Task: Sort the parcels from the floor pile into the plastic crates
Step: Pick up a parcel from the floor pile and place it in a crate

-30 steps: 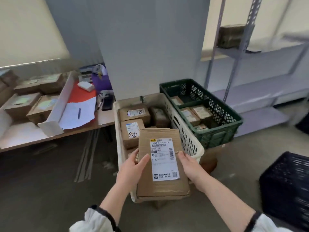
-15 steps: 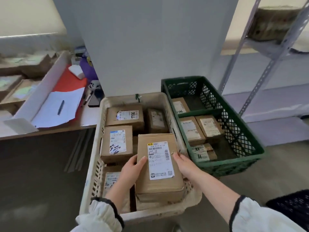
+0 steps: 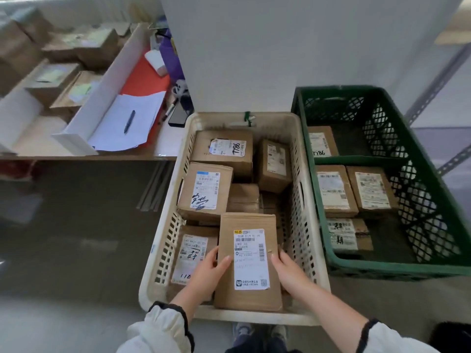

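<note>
1. Parcel (image 3: 248, 261): flat brown carton, label up. It lies low in the near right corner of the beige crate (image 3: 254, 317), over other cartons. Whether its full weight is down cannot be told.
2. Left hand (image 3: 207, 273): grip pinching the parcel's left edge, thumb on the top face, fingers hidden beneath.
3. Right hand (image 3: 289, 273): matching grip on the right edge, thumb on top. The two-sided hold is judged to keep the carton level and its label readable while it is squared into the gap.
4. Beige crate contents: several labelled cartons (image 3: 205, 191) packed side by side, labels upward, probably so each can be read at a glance.
5. Green crate (image 3: 397, 267): just beside the beige crate, on its right, split by a cross wall. One carton is in the far compartment and three are in the near one, which suggests a separate sorting group.
6. Surface (image 3: 165, 146): left of the crates; carries paper sheets (image 3: 112, 133) with a pen (image 3: 129, 121) lying on them, likely for tallying.
7. Stage, as judged: placing is nearly complete and release is not yet done.
</note>
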